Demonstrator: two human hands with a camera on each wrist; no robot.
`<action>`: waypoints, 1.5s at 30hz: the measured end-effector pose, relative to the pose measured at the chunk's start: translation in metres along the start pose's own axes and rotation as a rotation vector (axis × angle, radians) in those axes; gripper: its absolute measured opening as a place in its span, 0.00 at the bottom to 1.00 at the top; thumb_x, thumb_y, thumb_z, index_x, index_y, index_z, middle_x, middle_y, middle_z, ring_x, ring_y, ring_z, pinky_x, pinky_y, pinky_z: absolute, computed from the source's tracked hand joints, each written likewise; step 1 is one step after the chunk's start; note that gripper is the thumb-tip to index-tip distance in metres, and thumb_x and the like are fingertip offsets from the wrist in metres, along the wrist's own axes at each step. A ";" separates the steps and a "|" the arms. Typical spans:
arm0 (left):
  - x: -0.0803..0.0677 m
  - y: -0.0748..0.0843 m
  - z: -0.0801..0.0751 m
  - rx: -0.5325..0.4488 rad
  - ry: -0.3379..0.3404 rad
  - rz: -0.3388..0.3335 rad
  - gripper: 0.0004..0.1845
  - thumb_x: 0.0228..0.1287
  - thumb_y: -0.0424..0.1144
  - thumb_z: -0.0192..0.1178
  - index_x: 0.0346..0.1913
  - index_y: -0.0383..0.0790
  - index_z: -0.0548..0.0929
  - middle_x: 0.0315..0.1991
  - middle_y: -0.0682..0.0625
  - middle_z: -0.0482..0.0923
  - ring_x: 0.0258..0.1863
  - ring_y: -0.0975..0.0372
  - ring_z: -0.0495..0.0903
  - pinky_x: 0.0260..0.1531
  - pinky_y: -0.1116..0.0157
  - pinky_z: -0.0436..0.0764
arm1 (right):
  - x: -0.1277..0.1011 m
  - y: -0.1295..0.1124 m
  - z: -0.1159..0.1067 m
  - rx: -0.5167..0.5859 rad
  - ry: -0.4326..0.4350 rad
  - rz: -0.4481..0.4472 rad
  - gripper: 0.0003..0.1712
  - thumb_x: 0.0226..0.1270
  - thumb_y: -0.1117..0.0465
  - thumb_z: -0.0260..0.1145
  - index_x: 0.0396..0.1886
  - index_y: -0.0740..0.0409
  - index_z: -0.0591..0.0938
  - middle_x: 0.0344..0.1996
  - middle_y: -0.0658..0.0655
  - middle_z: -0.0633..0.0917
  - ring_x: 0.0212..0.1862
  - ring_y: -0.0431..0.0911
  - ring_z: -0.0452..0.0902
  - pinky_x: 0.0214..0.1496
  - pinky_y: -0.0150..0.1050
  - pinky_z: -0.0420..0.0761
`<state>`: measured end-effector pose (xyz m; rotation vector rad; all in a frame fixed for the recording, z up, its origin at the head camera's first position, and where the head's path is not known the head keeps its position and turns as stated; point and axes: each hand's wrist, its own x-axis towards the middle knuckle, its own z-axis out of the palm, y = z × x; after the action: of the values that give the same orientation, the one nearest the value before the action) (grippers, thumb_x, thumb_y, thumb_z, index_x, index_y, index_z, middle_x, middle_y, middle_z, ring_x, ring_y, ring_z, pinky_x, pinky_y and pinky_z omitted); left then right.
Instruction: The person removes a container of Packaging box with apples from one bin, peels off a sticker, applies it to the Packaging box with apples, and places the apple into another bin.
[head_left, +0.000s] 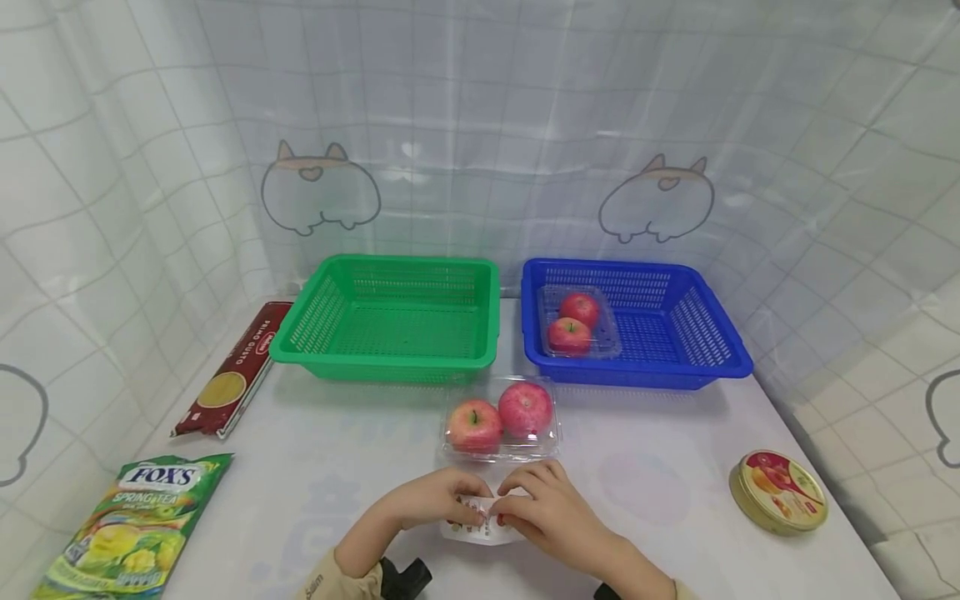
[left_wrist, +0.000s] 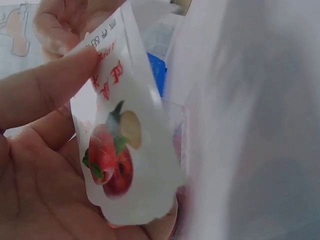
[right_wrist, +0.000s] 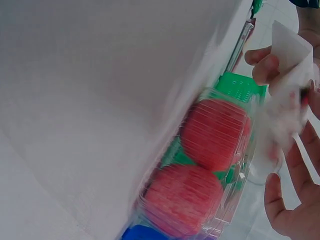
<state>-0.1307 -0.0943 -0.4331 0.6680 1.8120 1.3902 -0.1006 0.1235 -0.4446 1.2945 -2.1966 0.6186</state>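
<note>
Both hands meet over the front of the white table and pinch a small white packet [head_left: 480,527] between them. My left hand [head_left: 463,502] grips its left side and my right hand [head_left: 512,505] its right side. In the left wrist view the packet [left_wrist: 125,150] shows a red fruit print, with my left fingers [left_wrist: 45,90] curled against it. The right wrist view shows the packet [right_wrist: 287,95] blurred near my right fingers [right_wrist: 287,212]. Just beyond the hands lies a clear clamshell with two red apples [head_left: 501,417], also seen close up as apples [right_wrist: 210,160].
At the back stand an empty green basket [head_left: 390,275] and a blue basket [head_left: 675,333] holding another clamshell of two apples [head_left: 577,323]. A pasta box [head_left: 232,371] and a green Fox's candy bag [head_left: 135,525] lie left. A round tin [head_left: 780,492] sits right.
</note>
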 end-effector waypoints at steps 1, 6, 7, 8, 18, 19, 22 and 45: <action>0.000 0.000 0.000 -0.003 0.004 -0.006 0.10 0.57 0.27 0.59 0.41 0.25 0.80 0.24 0.54 0.73 0.19 0.68 0.66 0.21 0.72 0.67 | 0.000 0.000 0.000 0.010 0.000 0.004 0.06 0.55 0.57 0.67 0.34 0.43 0.81 0.36 0.43 0.78 0.44 0.40 0.71 0.49 0.36 0.64; 0.000 -0.005 0.002 -0.004 0.036 -0.037 0.09 0.55 0.26 0.59 0.40 0.24 0.79 0.22 0.54 0.70 0.18 0.68 0.64 0.20 0.72 0.65 | -0.002 0.000 0.002 0.045 -0.001 0.015 0.08 0.53 0.59 0.69 0.31 0.44 0.78 0.38 0.44 0.79 0.46 0.41 0.71 0.49 0.35 0.64; 0.000 -0.007 0.002 0.008 0.048 -0.046 0.09 0.55 0.26 0.59 0.39 0.25 0.79 0.21 0.54 0.69 0.17 0.68 0.64 0.19 0.72 0.64 | -0.003 0.001 0.003 0.050 -0.002 0.019 0.07 0.54 0.58 0.68 0.31 0.44 0.77 0.38 0.44 0.79 0.46 0.41 0.71 0.49 0.35 0.64; 0.000 -0.008 0.003 0.024 0.063 -0.058 0.08 0.55 0.26 0.59 0.38 0.25 0.79 0.20 0.54 0.69 0.17 0.67 0.64 0.19 0.72 0.64 | -0.004 0.001 0.003 0.052 -0.002 0.021 0.06 0.56 0.58 0.67 0.31 0.44 0.77 0.38 0.44 0.79 0.46 0.41 0.71 0.50 0.35 0.64; 0.002 -0.014 0.005 0.248 0.182 -0.124 0.02 0.54 0.27 0.59 0.32 0.33 0.80 0.19 0.55 0.69 0.16 0.66 0.65 0.16 0.70 0.65 | -0.003 0.008 -0.007 0.109 0.007 0.202 0.13 0.49 0.64 0.71 0.31 0.45 0.78 0.30 0.38 0.79 0.41 0.37 0.72 0.45 0.35 0.66; 0.002 -0.014 0.005 0.272 0.189 -0.120 0.03 0.54 0.27 0.59 0.32 0.33 0.80 0.19 0.55 0.69 0.16 0.66 0.66 0.17 0.70 0.65 | -0.002 0.009 -0.008 0.132 0.011 0.220 0.14 0.49 0.66 0.71 0.32 0.45 0.78 0.30 0.39 0.80 0.40 0.36 0.73 0.44 0.36 0.66; 0.003 -0.013 0.006 0.323 0.207 -0.111 0.05 0.53 0.27 0.60 0.34 0.34 0.80 0.22 0.54 0.72 0.19 0.66 0.67 0.20 0.70 0.66 | -0.001 0.011 -0.012 0.194 0.023 0.289 0.14 0.50 0.69 0.69 0.33 0.48 0.79 0.31 0.40 0.81 0.39 0.37 0.75 0.43 0.38 0.69; 0.012 0.045 -0.016 0.306 0.657 0.182 0.13 0.62 0.39 0.59 0.46 0.38 0.72 0.41 0.49 0.78 0.42 0.58 0.77 0.44 0.61 0.76 | 0.055 0.043 -0.024 0.736 0.122 0.939 0.15 0.55 0.73 0.64 0.42 0.60 0.75 0.41 0.61 0.77 0.34 0.45 0.75 0.33 0.32 0.76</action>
<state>-0.1517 -0.0817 -0.3908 0.5757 2.5721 1.5882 -0.1564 0.1209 -0.3970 0.3533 -2.4789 1.9234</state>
